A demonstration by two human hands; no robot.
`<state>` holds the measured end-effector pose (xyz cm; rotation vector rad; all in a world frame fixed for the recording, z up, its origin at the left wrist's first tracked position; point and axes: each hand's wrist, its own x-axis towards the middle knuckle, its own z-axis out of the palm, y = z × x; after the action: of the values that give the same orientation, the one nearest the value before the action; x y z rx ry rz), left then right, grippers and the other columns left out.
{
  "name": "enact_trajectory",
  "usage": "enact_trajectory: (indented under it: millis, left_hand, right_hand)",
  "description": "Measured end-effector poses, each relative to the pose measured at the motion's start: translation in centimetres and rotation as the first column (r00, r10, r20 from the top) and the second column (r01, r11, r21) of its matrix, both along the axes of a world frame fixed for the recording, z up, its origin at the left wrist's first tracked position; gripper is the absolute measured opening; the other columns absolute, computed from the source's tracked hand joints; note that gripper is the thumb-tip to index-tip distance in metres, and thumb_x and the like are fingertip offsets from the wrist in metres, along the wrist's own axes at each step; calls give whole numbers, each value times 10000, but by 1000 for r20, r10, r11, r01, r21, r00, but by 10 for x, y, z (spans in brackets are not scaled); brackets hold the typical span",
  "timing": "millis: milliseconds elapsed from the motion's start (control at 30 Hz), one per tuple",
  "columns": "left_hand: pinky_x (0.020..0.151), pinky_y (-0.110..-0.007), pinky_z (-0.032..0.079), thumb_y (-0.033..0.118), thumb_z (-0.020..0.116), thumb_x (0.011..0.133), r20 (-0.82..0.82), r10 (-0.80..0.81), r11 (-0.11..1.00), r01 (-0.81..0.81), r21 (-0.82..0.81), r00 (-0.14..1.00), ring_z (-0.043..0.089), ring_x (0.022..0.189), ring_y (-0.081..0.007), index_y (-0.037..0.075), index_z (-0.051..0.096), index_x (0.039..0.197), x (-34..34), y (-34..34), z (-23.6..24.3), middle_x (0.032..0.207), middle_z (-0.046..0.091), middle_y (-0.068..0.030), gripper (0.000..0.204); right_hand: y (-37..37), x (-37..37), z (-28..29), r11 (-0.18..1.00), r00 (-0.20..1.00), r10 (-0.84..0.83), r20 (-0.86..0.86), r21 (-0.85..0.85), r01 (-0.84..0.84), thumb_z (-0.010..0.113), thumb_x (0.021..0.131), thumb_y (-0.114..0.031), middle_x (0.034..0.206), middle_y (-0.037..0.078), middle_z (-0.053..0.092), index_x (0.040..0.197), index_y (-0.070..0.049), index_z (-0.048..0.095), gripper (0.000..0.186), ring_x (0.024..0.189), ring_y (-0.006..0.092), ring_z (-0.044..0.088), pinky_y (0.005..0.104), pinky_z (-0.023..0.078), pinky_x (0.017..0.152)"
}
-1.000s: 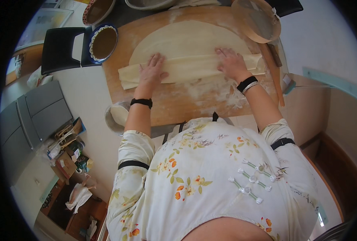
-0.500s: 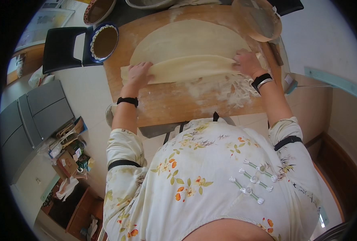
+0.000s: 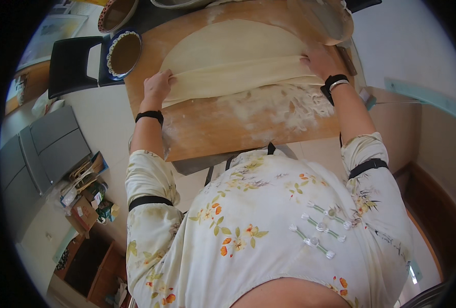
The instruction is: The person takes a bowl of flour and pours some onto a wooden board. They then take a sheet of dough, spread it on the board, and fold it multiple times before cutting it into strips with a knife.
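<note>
Both hands have been sliding farther up the board since a second ago, carrying the fold of dough with them. A wide wooden board [image 3: 228,128], dusted with flour nearest the person, is lying under everything. On it a large thin sheet of pale dough [image 3: 233,46] is spreading beyond the fingertips, its near edge doubled into a long folded band [image 3: 238,77] running between the two hands. The left hand [image 3: 157,87] is gripping the band's left end, fingers curled around it; the right hand [image 3: 320,60] is pinching the right end likewise, probably to keep the fold straight. A small brown bowl [image 3: 124,52] is sitting beyond the left fingers.
</note>
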<state>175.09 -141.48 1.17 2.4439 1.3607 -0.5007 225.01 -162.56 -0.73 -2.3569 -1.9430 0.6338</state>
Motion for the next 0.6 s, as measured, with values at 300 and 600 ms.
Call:
enact_trajectory:
  millis: [300,600]
  left_hand:
    - [970,-513,426,413,630,931,2,196,950,-191,247,981,546,1249,-284,151,615,1223,-24,-14,-15,1279,611,-63,393]
    - [1078,-521,412,342,645,934,-5,150,962,-145,230,989,429,1389,-329,125,562,1361,28,-13,2,1502,453,-133,486]
  right_hand:
    - [-27,-9,13,986,983,-168,69,-2,168,604,960,-344,1073,198,706,1122,-67,650,324,1059,396,640,486,515,867]
    - [-2,-47,21,954,925,38,378,261,-146,692,843,-250,1190,103,652,1146,-86,655,347,1129,331,585,468,497,937]
